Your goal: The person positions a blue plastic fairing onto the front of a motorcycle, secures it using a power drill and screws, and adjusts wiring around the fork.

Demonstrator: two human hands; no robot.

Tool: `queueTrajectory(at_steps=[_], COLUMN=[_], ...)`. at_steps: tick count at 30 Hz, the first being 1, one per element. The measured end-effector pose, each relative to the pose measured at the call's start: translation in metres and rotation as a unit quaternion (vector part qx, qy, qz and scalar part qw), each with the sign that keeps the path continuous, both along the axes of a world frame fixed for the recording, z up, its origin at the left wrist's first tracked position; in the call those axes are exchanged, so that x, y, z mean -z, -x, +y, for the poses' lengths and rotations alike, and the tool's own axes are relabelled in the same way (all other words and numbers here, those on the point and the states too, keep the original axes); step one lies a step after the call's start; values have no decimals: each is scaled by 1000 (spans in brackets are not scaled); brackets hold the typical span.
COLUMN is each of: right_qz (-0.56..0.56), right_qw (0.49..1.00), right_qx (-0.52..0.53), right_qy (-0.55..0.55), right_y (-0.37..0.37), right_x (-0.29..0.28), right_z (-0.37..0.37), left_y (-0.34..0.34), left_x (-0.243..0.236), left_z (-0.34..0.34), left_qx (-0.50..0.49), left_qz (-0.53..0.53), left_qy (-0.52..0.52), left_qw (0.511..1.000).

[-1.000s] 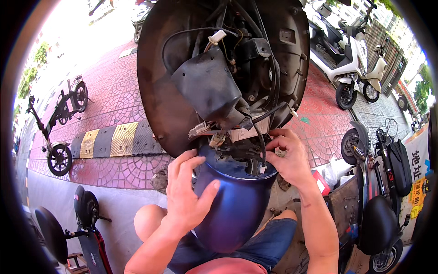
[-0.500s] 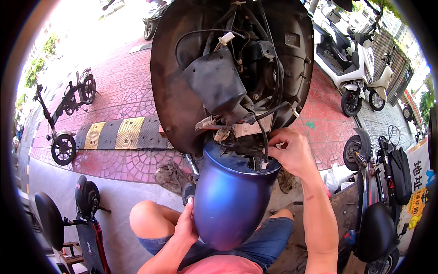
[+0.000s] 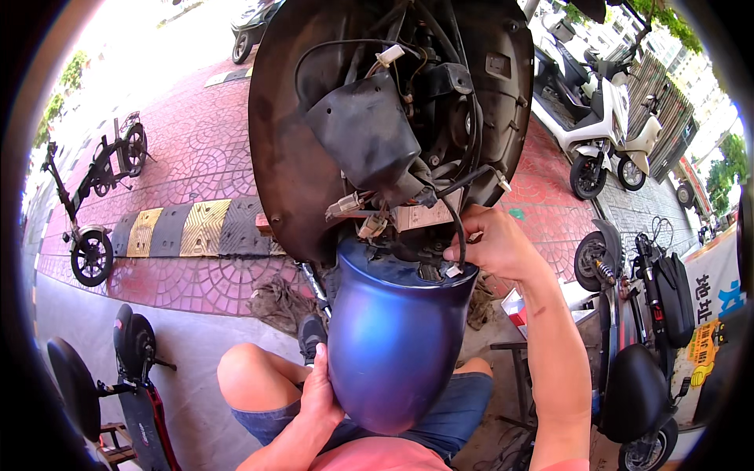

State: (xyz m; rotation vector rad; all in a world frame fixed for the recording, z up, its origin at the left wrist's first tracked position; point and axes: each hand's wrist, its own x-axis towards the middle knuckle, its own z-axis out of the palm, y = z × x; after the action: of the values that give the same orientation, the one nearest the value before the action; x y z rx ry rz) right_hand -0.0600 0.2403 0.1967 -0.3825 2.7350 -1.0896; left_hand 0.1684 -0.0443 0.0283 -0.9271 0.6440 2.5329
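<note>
A glossy blue-purple curved scooter body panel point(image 3: 397, 345), probably a front mudguard, stands over my lap with its open rim facing the dark scooter shell point(image 3: 290, 173). My left hand point(image 3: 318, 391) is closed on the panel's lower left edge, thumb in front, the other fingers mostly hidden behind. At the right end of the rim, my right hand point(image 3: 495, 245) has its fingers pinched together beside a black cable point(image 3: 458, 216). That cable ends in a small white connector point(image 3: 454, 270) lying over the rim. What the pinch holds is hidden.
Wires, a white plug point(image 3: 389, 55) and a black plastic cover point(image 3: 365, 129) sit inside the shell. A dark rag point(image 3: 281, 304) lies on the ground at left. Scooters surround the spot: a folding one point(image 3: 93, 255) left, a white one point(image 3: 601, 133) right, a black-seated one point(image 3: 638, 392) near right.
The view has shifted slightly, so the surroundings sit farther left. My right fingers have moved a little at the cable by the rim. My left hand keeps its hold, slightly lower on the panel.
</note>
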Motion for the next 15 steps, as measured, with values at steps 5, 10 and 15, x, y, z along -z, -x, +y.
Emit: queueTrajectory(at_steps=[5,10,15], right_qz=[-27,-41,-32], right_qw=[999,999,999], right_qx=[17,11,-3], right_qy=[-2,-15,-8], right_y=[8,12,16], right_x=[2,0,5], right_z=[0,0,4], left_y=[1,-6,-5], left_x=[-13,7,-14], left_z=[10,19,20], left_qx=[-10,-6,-3], left_qz=[0,31,27], left_qy=[-30,1,-33], left_qw=[1000,1000,999])
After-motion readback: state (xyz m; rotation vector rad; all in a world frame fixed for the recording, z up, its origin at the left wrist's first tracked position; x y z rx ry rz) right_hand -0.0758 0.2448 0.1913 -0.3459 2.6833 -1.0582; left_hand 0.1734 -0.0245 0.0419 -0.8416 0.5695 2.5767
